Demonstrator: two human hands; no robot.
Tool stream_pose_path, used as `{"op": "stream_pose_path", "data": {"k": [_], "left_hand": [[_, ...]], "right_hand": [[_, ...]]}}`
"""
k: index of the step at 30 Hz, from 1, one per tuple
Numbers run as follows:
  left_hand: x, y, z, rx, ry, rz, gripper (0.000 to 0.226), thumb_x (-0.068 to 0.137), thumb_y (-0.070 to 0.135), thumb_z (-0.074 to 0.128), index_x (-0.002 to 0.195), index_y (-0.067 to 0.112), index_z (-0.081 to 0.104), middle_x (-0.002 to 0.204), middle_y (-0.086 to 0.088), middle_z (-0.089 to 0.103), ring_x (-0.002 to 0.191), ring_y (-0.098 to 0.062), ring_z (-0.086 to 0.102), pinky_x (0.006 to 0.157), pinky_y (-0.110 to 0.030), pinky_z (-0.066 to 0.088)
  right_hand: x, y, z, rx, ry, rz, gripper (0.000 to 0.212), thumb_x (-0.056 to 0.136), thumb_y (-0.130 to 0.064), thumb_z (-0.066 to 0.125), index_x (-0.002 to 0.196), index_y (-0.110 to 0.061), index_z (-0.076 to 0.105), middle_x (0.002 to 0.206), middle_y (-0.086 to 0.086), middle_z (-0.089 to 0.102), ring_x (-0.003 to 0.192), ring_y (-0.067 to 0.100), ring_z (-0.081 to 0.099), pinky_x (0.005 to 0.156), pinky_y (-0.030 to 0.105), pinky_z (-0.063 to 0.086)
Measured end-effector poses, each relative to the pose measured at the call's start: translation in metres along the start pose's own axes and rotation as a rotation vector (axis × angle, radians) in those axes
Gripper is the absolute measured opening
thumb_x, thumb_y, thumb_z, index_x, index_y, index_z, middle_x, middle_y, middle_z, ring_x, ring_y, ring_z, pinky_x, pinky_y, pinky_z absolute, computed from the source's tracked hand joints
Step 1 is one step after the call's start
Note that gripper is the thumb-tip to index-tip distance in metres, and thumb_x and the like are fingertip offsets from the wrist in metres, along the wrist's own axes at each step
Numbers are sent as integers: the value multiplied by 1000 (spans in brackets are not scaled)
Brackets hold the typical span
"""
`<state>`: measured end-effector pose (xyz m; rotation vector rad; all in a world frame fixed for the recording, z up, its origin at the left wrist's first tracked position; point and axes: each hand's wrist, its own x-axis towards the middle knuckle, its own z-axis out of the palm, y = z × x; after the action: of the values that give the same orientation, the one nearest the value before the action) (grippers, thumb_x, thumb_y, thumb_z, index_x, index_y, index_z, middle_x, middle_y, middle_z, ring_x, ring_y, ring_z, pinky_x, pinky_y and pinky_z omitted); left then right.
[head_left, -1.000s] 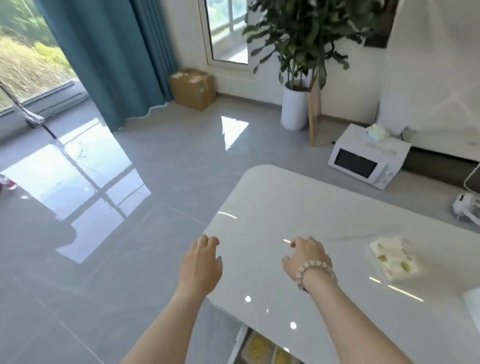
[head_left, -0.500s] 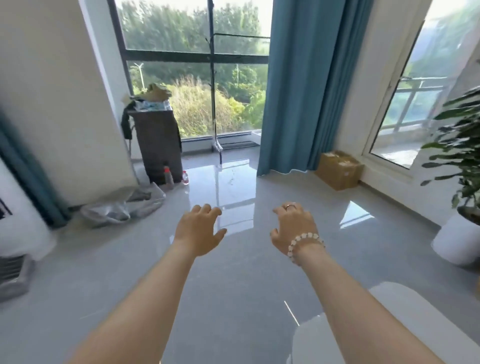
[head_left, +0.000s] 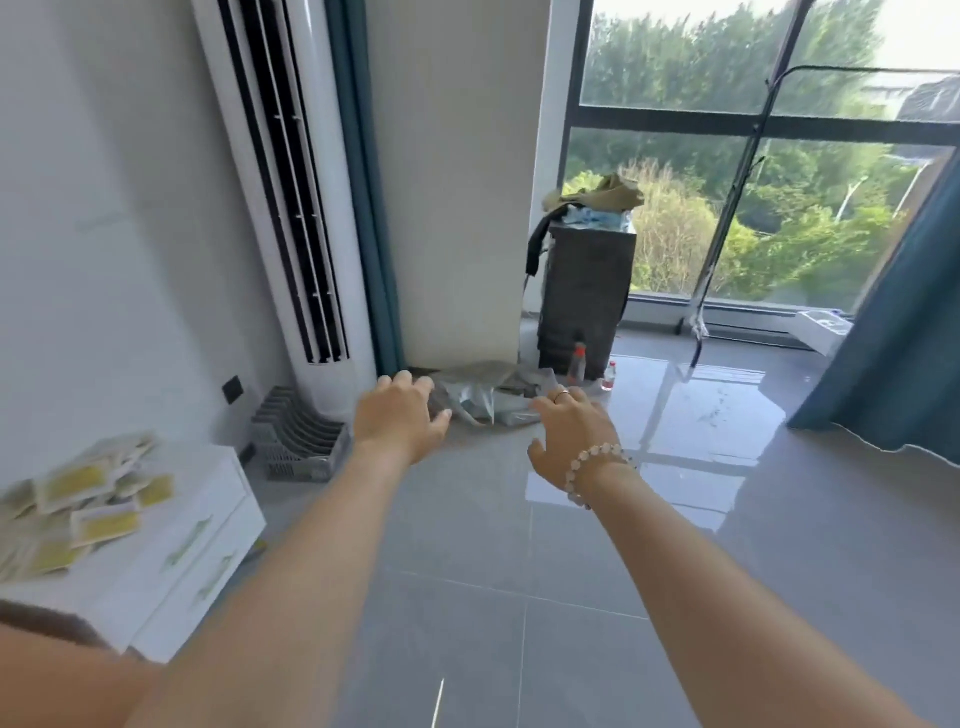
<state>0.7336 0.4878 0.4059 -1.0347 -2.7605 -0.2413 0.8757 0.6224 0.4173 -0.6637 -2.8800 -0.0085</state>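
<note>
A crumpled grey bag (head_left: 478, 397) lay on the floor (head_left: 467, 597) just beyond the fingertips, showing in the gap between the two hands. Its left end was hidden behind the left hand (head_left: 400, 421), and its right end behind the fingers (head_left: 558, 402) of the right hand (head_left: 571, 436). It was too creased and blurred to tell whether it was one bag or several. Its long axis ran from side to side, across the line in which the fingers pointed, and it lay flat.

Both hands hung palm down in the air with their fingers loosely spread and a little bent, holding nothing and touching nothing. A ring (head_left: 562, 396) sat on a right finger, and a bead bracelet (head_left: 587, 462) on that wrist.

Past the right fingertips stood two small bottles (head_left: 577, 361) in front of a dark cabinet (head_left: 587, 291) topped with heaped cloth. Past the left fingertips rose a white tower air conditioner (head_left: 306, 208), its top cut off by the frame. Left of those fingers was a grey rack (head_left: 301, 441). Nearer lay a white drawer unit (head_left: 197, 530) strewn with blurred yellow packets (head_left: 88, 499).
</note>
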Motion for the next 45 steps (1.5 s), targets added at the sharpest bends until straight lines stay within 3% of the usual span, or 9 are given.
{"op": "stream_pose_path", "data": {"k": [8, 17, 24, 36, 45], "left_hand": [[77, -137, 37, 60, -70, -272, 49, 90, 51, 46, 128, 21, 51, 123, -6, 52, 117, -25, 46, 89, -35, 41], [154, -264, 53, 41, -52, -635, 48, 93, 51, 43, 133, 25, 48, 128, -2, 52, 121, -22, 46, 96, -36, 35], [133, -376, 65, 155, -120, -889, 45, 95, 47, 40, 136, 27, 45, 130, 2, 51, 123, -20, 46, 97, -35, 35], [153, -592, 118, 167, -255, -1022, 44, 97, 42, 37, 137, 24, 42, 132, 1, 48, 121, -21, 47, 98, -34, 32], [150, -688, 184, 122, -352, -1106, 44, 97, 44, 35, 136, 25, 40, 128, 3, 51, 117, -19, 48, 95, -32, 34]], "right_hand": [[170, -90, 62, 53, -61, -249, 38, 87, -22, 49, 125, -15, 51, 127, 4, 48, 120, 21, 42, 100, 31, 34], [380, -205, 87, 64, -98, -554, 45, 92, -29, 47, 135, -15, 45, 135, 4, 47, 127, 21, 40, 104, 34, 34], [419, -364, 132, 150, -190, -885, 41, 92, -28, 46, 132, -18, 46, 131, 4, 48, 125, 21, 40, 101, 33, 34], [526, -558, 214, 125, -270, -959, 48, 91, -35, 46, 135, -19, 40, 132, 1, 47, 123, 19, 42, 100, 31, 35], [572, -630, 305, 22, -451, -960, 48, 92, -39, 44, 135, -20, 39, 131, 0, 48, 124, 18, 42, 100, 32, 35]]}}
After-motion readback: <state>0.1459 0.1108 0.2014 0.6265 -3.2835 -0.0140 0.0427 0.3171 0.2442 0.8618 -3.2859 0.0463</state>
